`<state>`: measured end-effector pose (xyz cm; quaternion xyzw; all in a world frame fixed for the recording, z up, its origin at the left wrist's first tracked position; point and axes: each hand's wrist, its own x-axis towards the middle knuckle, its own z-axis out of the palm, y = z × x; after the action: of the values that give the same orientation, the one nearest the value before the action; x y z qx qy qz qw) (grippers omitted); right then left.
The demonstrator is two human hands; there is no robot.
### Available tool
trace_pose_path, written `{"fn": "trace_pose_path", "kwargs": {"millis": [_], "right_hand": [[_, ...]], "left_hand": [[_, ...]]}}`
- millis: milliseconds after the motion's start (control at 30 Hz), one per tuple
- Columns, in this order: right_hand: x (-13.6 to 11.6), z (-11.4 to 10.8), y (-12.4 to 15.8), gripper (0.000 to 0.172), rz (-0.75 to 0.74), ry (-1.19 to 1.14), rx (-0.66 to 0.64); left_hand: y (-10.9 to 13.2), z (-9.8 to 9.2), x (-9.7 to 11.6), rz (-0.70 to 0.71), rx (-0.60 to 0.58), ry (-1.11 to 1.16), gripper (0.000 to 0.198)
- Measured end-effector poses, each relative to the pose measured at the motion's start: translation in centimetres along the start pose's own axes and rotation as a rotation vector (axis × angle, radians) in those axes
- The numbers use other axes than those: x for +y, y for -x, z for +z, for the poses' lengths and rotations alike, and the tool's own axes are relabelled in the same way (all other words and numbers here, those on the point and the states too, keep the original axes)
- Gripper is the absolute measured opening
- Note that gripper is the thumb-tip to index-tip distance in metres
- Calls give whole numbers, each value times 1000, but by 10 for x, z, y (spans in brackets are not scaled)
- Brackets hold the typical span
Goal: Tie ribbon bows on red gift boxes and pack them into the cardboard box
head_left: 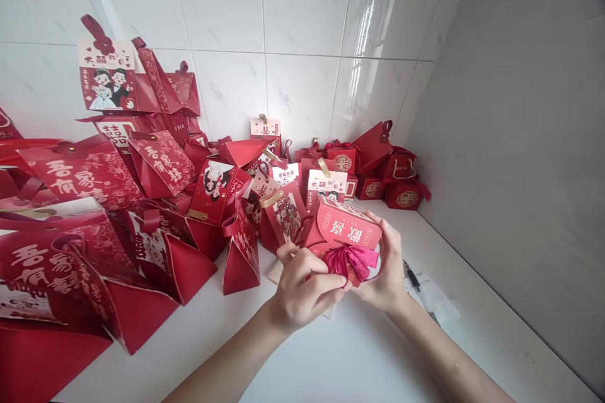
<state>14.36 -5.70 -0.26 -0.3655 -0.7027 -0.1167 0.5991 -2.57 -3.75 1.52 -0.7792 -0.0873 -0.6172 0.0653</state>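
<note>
A red gift box (pixel 347 223) with pale Chinese lettering is held up over the white table, tilted, between both hands. A magenta ribbon bow (pixel 352 261) is tied across its front. My right hand (pixel 387 264) wraps round the right side and underside of the box. My left hand (pixel 307 286) is closed at the lower left, its fingertips at the ribbon's left loop. The palm side of the left hand is hidden. Just behind the box stands another red box with a white printed top (pixel 327 181).
Many red gift boxes (pixel 163 164) are piled on the left and along the tiled wall (pixel 302 6). A pen (pixel 411 276) and a white paper (pixel 442 299) lie on the table (pixel 331 365) right of my hands. A grey wall (pixel 520 138) bounds the right side.
</note>
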Motion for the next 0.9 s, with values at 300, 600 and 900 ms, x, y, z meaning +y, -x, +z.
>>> {"fn": "trace_pose_path", "kwargs": {"millis": [300, 600, 900], "right_hand": [[-2, 0, -1, 102, 4, 22, 0], [-5, 0, -4, 98, -10, 57, 19], [-6, 0, -4, 97, -8, 75, 9]], "left_hand": [[0, 1, 0, -23, 4, 9, 3], [1, 3, 0, -36, 16, 3, 4], [0, 3, 0, -28, 18, 8, 5]]}}
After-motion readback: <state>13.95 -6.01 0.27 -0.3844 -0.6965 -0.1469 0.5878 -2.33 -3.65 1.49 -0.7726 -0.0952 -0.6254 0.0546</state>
